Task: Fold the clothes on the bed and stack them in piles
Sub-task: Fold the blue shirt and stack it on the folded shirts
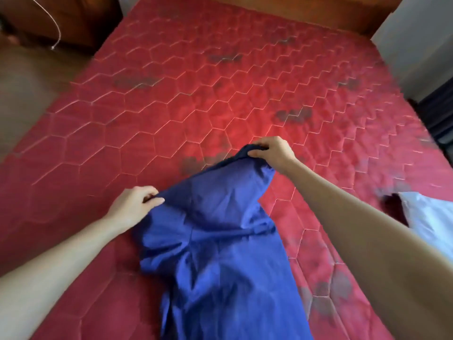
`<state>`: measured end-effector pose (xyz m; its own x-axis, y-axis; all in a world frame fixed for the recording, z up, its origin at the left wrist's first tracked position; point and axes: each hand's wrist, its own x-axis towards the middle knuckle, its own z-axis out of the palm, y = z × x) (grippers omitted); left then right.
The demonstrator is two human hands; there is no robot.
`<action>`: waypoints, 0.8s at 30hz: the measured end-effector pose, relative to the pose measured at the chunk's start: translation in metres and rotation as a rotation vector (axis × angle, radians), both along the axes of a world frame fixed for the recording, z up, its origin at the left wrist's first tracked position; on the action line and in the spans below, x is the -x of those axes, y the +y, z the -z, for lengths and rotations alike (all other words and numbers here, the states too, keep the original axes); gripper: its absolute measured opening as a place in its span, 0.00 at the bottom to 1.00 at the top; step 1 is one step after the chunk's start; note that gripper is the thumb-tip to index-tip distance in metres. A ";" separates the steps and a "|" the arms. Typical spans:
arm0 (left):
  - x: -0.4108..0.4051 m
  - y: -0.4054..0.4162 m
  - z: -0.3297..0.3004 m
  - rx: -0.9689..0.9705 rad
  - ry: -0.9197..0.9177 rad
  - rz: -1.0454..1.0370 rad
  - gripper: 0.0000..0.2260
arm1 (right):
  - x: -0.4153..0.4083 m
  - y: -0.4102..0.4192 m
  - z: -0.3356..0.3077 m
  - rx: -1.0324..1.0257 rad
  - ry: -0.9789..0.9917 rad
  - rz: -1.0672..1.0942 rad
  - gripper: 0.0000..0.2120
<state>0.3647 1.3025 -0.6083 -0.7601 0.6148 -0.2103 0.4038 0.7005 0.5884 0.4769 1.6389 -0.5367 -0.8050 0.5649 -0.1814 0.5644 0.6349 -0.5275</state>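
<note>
A blue garment (pixel 220 246) lies stretched over the near part of the red quilted mattress (pixel 196 99), running from the bottom edge of the view up to the middle. My left hand (pixel 133 204) pinches its upper left corner. My right hand (pixel 272 152) grips its upper right corner farther up the bed, so the top edge is pulled taut and slanted. Its lower part is creased and bunched.
A white piece of cloth (pixel 426 219) lies on the mattress at the right edge. A dark wooden cabinet (pixel 63 18) with a hanging white cord stands at the upper left beside the bed. A wooden headboard (pixel 318 11) runs along the far end.
</note>
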 end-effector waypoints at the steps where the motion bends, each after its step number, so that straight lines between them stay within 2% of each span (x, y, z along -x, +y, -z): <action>1: 0.009 0.001 0.007 0.019 0.069 -0.027 0.07 | 0.013 0.005 0.009 -0.029 0.021 0.002 0.10; 3: 0.027 0.003 0.013 0.038 0.156 -0.075 0.09 | 0.038 0.013 0.020 -0.093 0.072 0.006 0.08; 5: 0.041 0.005 0.015 0.052 0.137 -0.093 0.12 | 0.059 0.017 0.028 -0.173 0.112 0.034 0.07; 7: 0.053 0.003 0.015 0.085 0.031 -0.099 0.16 | 0.076 0.019 0.036 -0.299 0.070 0.043 0.10; 9: 0.059 -0.002 0.015 0.085 -0.110 -0.086 0.19 | 0.083 0.017 0.046 -0.373 -0.016 0.051 0.19; 11: 0.061 -0.007 0.016 0.036 -0.181 -0.103 0.18 | 0.079 0.006 0.055 -0.339 -0.040 0.073 0.25; 15: 0.048 -0.018 0.024 -0.046 -0.214 -0.268 0.09 | 0.042 -0.038 0.076 -0.362 -0.049 -0.015 0.25; 17: 0.038 -0.021 0.025 0.005 -0.124 -0.360 0.05 | 0.017 -0.061 0.081 -0.336 -0.048 -0.034 0.26; 20: 0.014 -0.015 0.016 0.083 0.254 -0.401 0.15 | -0.024 -0.088 0.088 -0.339 -0.045 -0.042 0.26; 22: -0.018 0.003 0.004 -0.014 0.433 -0.232 0.16 | -0.049 -0.100 0.092 -0.349 -0.059 -0.031 0.26; 24: -0.064 0.028 0.001 -0.050 0.488 -0.004 0.16 | -0.070 -0.107 0.097 -0.364 -0.087 -0.009 0.26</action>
